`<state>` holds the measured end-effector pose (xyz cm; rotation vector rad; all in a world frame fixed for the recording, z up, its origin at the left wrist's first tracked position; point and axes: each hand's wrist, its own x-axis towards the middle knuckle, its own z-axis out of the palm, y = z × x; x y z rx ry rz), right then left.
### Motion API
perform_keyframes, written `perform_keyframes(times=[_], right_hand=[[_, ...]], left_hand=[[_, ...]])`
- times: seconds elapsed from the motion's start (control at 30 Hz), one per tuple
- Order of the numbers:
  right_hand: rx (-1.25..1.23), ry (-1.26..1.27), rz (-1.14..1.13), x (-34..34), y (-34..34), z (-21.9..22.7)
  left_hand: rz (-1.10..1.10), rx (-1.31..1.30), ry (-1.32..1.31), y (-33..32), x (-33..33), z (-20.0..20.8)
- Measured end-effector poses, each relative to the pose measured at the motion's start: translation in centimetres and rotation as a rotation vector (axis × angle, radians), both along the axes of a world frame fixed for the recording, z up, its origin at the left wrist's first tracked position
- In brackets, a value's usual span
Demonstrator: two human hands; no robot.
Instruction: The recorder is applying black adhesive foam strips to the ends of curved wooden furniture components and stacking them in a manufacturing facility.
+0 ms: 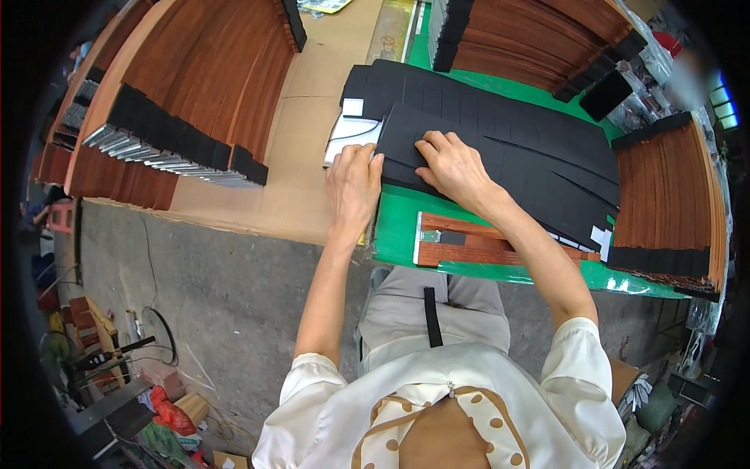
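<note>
A wide stack of flat black strips, which look like foam, (500,129) lies fanned out on the green tabletop (402,223). My left hand (353,187) is closed at the left end of the nearest strip, beside white backing paper (355,133). Its fingertips are partly hidden. My right hand (457,168) rests on the same strip a little to the right, fingers curled and thumb bent against the black surface. Just below the stack, on the near side, is a reddish-brown wooden piece (469,254) with a small metal and black fitting.
Rows of brown wooden slats with black ends (187,78) stand on cardboard (301,117) at the left. More brown slats (539,39) stand at the far right, and another stack (664,195) at the right edge. Grey floor (226,297) with tools and scraps lies lower left.
</note>
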<state>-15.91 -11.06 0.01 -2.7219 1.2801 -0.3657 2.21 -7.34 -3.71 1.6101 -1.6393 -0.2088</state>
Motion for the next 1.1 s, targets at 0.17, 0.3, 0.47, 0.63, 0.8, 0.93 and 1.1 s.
perform_keyframes(times=[0.17,0.3,0.47,0.63,0.8,0.93,1.1], right_hand=[[-0.08,-0.068,0.047,-0.5,0.1,-0.4],[-0.037,-0.091,0.053,-1.6,-0.2,-0.4],[0.17,-0.205,0.007,-3.1,-0.8,-0.5],[0.634,-0.601,-0.129,-4.0,-1.4,0.0],[0.633,-0.531,-0.217,-3.3,-1.5,1.6],[0.668,-0.501,-0.292,-2.9,-1.4,1.9],[0.808,-0.375,-0.316,-1.8,-1.8,4.3]], left_hand=[[0.004,0.061,-0.079,-1.8,-0.4,0.1],[0.037,0.075,-0.11,-0.9,-1.4,1.3],[0.039,-0.027,-0.095,-0.4,-1.8,1.5],[-0.057,0.265,0.639,-1.0,-2.1,2.3],[-0.16,0.391,1.184,-0.5,-2.5,2.1],[-0.208,0.379,1.149,-0.3,-3.6,3.0],[-0.2,0.264,1.056,0.0,-3.8,2.3]])
